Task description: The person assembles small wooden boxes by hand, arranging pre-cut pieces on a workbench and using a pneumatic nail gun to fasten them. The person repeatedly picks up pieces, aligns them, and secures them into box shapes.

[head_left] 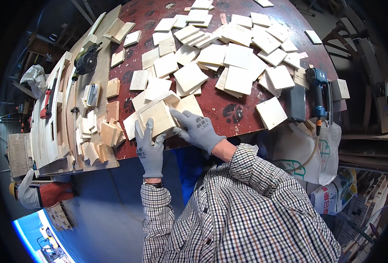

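**Gloved hands square up a small wooden box at the table's edge**

While the rest of the bench lies littered with cut squares, both hands are busy on one piece: a small open box of pale wood [159,115] sitting at the near edge of the dark red table [229,115], tipped toward the person. The left hand [149,147], in a grey glove, presses against the box's near face, fingers [148,127] held fairly close together and pointing up along the panel. The right hand [198,128], gloved the same, comes in from the side with its fingers spread a little, laid flat against the box's right side and the loose panel [189,105] beside it. Neither hand is closed into a fist; both push rather than grasp.

From where I stand, the risk looks plain enough. The box sits very near the table's lip, and an uneven shove from either palm could slide it off or rack the joints out of square. Loose wooden squares [235,65] crowd just behind it, so a slip might scatter them too. A blue nail gun [317,90] rests well to the right with its hose [311,153] hanging over the edge; a snagged sleeve there could drag it down. Offcut blocks [101,133] pile up to the left by a plank jig [55,127].
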Demonstrator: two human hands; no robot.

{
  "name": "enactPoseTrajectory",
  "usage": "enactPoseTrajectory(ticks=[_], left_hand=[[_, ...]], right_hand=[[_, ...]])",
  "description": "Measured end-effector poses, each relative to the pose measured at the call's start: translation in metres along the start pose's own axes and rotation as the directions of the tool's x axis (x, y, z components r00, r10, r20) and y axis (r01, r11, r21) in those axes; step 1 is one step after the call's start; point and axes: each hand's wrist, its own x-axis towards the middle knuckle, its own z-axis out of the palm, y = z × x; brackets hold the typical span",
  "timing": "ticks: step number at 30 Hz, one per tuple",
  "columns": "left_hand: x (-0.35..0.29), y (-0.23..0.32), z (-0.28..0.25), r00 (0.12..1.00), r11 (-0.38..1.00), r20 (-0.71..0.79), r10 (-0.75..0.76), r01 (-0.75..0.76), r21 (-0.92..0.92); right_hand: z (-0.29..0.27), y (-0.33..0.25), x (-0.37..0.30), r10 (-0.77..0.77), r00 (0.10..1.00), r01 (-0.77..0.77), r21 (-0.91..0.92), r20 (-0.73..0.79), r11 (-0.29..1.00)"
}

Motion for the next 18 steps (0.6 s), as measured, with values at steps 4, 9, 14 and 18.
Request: enactPoseTrajectory(ticks=[4, 9, 14, 18], left_hand=[[-0.002, -0.004, 0.004, 1.0, 0.999, 0.011, 0.018, -0.019, 0.047], [-0.008, -0.004, 0.002, 1.0, 0.997, 0.027, -0.002, 0.0, 0.071], [-0.004, -0.006, 0.002, 0.997, 1.0, 0.081, -0.018, 0.019, -0.013], [-0.004, -0.006, -0.001, 0.995, 0.999, 0.095, -0.017, 0.014, 0.04]], right_hand=[[0.004, 0.006, -0.002, -0.005, 0.999, 0.006, 0.005, -0.033, 1.0], [-0.004, -0.001, -0.003, -0.026, 0.999, 0.027, 0.064, -0.025, 0.998], [-0.001, 0.0, -0.002, -0.057, 0.998, 0.057, 0.047, -0.005, 0.997], [-0.01, -0.003, 0.003, -0.059, 0.997, 0.06, -0.008, 0.041, 0.998]])
